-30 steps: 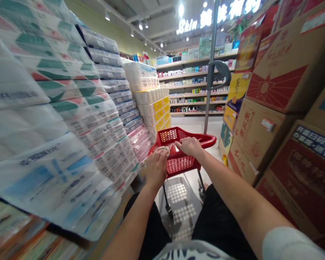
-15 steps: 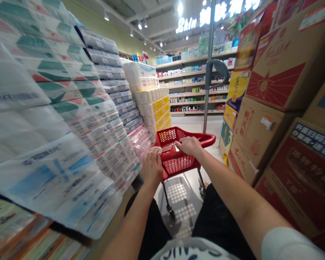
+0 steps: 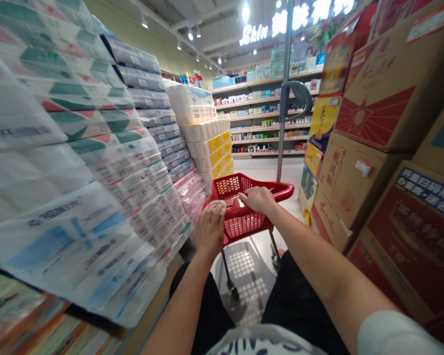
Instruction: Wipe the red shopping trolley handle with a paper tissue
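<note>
A red plastic shopping cart [image 3: 246, 224] stands in front of me on grey legs with wheels. My left hand [image 3: 209, 230] presses a crumpled pale cloth [image 3: 219, 204] against the left part of the cart's handle, with its fingers closed over it. On the handle's middle, my right hand [image 3: 259, 199] is closed, its thumb pointing left and its fingers curled over the red bar. The fingertips under the bar are hidden. Through the mesh, I make out no goods in the basket.
Tall stacks of wrapped tissue packs [image 3: 133, 182] line the left side. Cardboard cartons [image 3: 355, 172] are piled on the right. Ahead rise a grey metal post [image 3: 282, 138] with a looped bracket and shelves [image 3: 262, 154] of small products. Pale floor runs between the stacks.
My left hand and the cloth have shifted slightly to the right along the handle. My right hand keeps its place, and the cart looks nearly unmoved.
</note>
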A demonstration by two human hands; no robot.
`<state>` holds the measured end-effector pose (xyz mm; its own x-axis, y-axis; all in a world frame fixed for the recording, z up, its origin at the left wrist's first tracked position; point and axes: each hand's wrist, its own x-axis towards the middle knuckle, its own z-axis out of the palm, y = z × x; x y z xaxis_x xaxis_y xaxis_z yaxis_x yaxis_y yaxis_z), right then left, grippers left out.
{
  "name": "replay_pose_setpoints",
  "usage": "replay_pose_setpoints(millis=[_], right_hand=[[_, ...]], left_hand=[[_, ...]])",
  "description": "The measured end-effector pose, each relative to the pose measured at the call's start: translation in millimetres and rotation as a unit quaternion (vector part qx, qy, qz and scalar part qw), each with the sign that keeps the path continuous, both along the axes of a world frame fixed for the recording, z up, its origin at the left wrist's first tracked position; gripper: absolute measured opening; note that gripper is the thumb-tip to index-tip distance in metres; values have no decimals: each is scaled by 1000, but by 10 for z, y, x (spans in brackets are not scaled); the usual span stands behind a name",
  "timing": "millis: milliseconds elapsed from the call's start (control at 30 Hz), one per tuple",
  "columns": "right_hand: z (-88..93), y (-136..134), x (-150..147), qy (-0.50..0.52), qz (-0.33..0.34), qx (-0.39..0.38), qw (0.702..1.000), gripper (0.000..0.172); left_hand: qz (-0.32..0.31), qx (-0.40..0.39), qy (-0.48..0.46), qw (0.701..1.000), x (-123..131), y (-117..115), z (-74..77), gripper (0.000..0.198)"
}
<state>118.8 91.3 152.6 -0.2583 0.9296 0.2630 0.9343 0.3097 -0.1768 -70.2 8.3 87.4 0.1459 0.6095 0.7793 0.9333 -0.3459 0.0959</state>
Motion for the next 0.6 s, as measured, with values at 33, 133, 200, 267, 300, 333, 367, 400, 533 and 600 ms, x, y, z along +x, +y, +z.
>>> replay_pose_setpoints(millis=[33, 133, 200, 267, 300, 333, 367, 400, 533, 600], right_hand=[[1, -1, -1, -1, -1, -4, 1000, 54], [6, -9, -3, -1, -10, -16, 1000, 56], [11, -19, -3, -1, -12, -15, 1000, 57], [21, -32, -1, 0, -7, -14, 1000, 57], [28, -40, -1, 1, -5, -15, 1000, 57], [37, -49, -3, 1, -4, -20, 1000, 57], [47, -58, -5, 1, -4, -23, 1000, 57], [58, -68, -9, 0, -7, -25, 1000, 57], [96, -106, -25, -6, -18, -28, 999, 56], [103, -115, -27, -6, -18, -30, 999, 57]], left_hand=[[9, 5, -18, 1000, -18, 10, -5, 36], [24, 13, -27, 999, -51, 18, -29, 36], [16, 13, 4, 1000, -62, 4, -54, 35], [1, 16, 12, 1000, -81, -4, -73, 34], [0, 21, -4, 1000, -92, -4, -76, 34], [3, 29, -26, 999, -101, -2, -75, 34], [9, 35, -48, 998, -104, 0, -71, 34], [14, 35, -59, 998, -101, 2, -65, 34], [-7, 14, -1, 1000, -59, -3, -51, 28], [-11, 16, -12, 1000, -57, 1, -47, 27]])
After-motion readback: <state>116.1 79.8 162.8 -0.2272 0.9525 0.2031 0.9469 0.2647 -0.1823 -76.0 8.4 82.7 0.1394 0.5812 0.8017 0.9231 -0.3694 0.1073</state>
